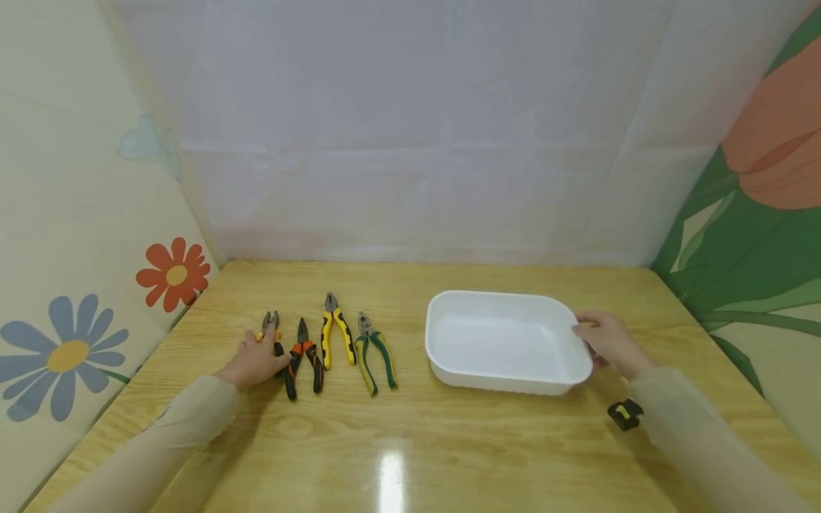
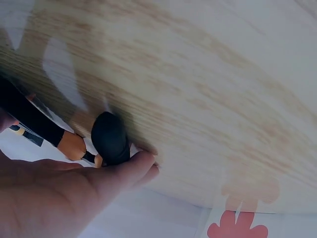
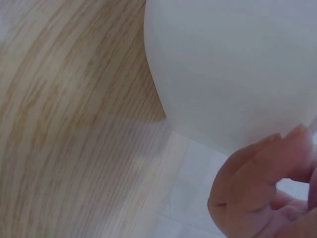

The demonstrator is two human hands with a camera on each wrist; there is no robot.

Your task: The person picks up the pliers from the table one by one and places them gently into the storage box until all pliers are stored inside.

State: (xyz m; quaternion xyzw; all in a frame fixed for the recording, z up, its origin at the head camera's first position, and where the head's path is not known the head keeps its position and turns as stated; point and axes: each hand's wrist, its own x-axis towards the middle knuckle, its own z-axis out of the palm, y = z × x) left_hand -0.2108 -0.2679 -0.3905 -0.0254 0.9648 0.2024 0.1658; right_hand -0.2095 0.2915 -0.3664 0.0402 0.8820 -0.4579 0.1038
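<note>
On the left of the table, my left hand (image 1: pixel 254 360) is over the leftmost pliers (image 1: pixel 271 320), its fingers and thumb on either side of the handles. In the left wrist view, a dark handle end (image 2: pixel 110 139) lies against the fingers. Just right are needle-nose pliers (image 1: pixel 302 353) with red-and-black handles, yellow-and-black pliers (image 1: pixel 336 331) and green-and-yellow pliers (image 1: pixel 375 351). My right hand (image 1: pixel 612 343) pinches the right end rim of a white plastic tub (image 1: pixel 507 383). In the right wrist view, curled fingers (image 3: pixel 247 183) meet the tub's edge.
A small black tape measure (image 1: pixel 625 414) with a yellow patch lies near the right forearm. The wooden table (image 1: pixel 410 434) ends at a white cloth backdrop (image 1: pixel 410 142). Flower-painted panels (image 1: pixel 67 356) stand on both sides.
</note>
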